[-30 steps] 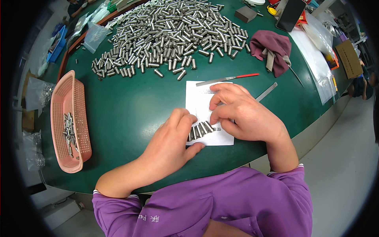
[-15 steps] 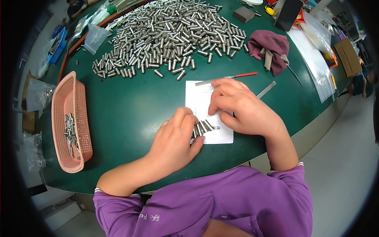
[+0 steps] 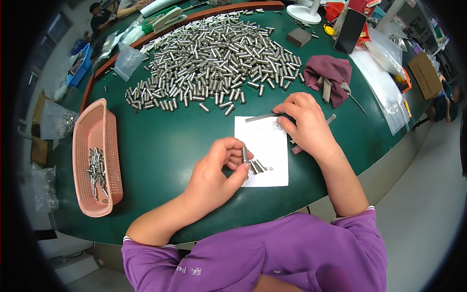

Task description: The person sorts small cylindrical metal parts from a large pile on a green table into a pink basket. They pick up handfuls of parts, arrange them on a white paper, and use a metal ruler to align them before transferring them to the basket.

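My left hand (image 3: 219, 163) pinches a shiny metal pin (image 3: 244, 155) upright between thumb and fingers, above a white printed sheet (image 3: 272, 177). Beside those fingertips, a few more metal pins (image 3: 259, 167) lie on the paper. At the sheet's far edge my right hand (image 3: 304, 119) is closed on a thin flat file (image 3: 262, 118), its grey blade pointing left; the handle is hidden under the hand. A flat metal strip (image 3: 332, 118) sticks out to the right of this hand, and a small pinkish piece (image 3: 296, 150) shows below its wrist side.
A large heap of metal pins (image 3: 209, 63) covers the far table. On the left stands a pink basket (image 3: 116, 170) holding some pins. Toward the right lie a maroon cloth (image 3: 331, 73), plastic bags (image 3: 379, 82), a phone (image 3: 350, 31) and a dark block (image 3: 298, 37).
My left hand has lifted a pin from the row on the paper. My right hand has moved from over the sheet to the file and closed on it. The whole view has shifted slightly.
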### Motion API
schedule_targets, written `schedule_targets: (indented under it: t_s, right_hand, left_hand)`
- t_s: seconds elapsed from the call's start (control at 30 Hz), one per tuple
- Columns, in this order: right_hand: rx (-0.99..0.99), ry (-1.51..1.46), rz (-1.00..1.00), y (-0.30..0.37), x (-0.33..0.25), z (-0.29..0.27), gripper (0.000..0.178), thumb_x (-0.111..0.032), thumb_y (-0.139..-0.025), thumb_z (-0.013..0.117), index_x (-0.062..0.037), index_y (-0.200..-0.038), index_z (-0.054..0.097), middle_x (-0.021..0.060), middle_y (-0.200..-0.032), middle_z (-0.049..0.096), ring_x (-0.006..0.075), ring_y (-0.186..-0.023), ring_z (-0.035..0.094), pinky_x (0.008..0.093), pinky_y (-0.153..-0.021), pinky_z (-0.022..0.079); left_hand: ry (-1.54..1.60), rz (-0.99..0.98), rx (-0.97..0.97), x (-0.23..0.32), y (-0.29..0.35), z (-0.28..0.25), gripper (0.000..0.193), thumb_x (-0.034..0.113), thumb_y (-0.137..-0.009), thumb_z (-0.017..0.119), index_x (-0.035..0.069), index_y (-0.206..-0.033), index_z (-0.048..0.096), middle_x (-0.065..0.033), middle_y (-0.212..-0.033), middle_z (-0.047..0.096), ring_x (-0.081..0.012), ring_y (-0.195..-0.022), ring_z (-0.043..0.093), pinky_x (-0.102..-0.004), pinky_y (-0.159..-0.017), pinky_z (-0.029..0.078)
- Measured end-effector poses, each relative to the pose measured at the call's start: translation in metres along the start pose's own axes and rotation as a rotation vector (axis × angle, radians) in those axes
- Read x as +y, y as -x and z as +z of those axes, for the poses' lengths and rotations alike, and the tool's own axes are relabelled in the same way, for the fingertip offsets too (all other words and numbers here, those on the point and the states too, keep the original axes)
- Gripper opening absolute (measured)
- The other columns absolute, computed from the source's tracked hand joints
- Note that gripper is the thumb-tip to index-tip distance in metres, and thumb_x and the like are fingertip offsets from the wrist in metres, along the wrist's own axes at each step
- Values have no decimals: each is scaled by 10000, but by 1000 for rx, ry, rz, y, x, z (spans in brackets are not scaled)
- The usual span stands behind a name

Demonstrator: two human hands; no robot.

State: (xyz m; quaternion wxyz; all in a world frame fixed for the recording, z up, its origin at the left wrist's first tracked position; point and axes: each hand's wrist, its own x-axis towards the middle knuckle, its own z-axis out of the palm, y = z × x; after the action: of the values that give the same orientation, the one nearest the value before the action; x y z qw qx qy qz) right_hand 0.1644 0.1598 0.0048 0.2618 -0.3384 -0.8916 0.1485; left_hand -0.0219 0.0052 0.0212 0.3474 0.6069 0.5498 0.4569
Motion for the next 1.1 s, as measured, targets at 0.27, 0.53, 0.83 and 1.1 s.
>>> schedule_targets:
  t_s: [0.27,0.53,0.83,1.1]
  right_hand:
    - [110,-22,-15,-6,0,2,91,-59,-776,655,-48,-849,602,79,-893,581,278,-977,543,391,-860,430]
    - [-186,-754,169,1,-28,-25,56,-65,-849,595,-36,-881,560,35,-754,576,112,-669,561,257,-597,437]
    - [-288,-590,60,3,-33,-22,54,-57,-802,641,-24,-825,605,6,-705,595,50,-605,529,208,-510,388]
    - [-330,-595,50,3,-37,-21,78,-126,-794,639,-57,-823,616,35,-710,641,147,-630,611,275,-572,477]
  left_hand:
    - [377,-194,-8,-12,-4,-1,377,-87,-844,602,-14,-1163,416,-144,-1021,620,-168,-919,627,-284,-817,525]
    - [519,-173,77,-22,-9,-3,391,-105,-843,584,0,-1179,415,-140,-1029,611,-186,-943,630,-313,-865,526]
    - [254,-2,103,-26,-8,-4,391,-107,-820,613,-10,-1162,450,-137,-1013,622,-187,-939,639,-310,-840,522]
    - [289,21,107,-34,-5,-1,419,-63,-762,732,-12,-1122,525,-80,-949,638,-131,-901,633,-270,-826,522]
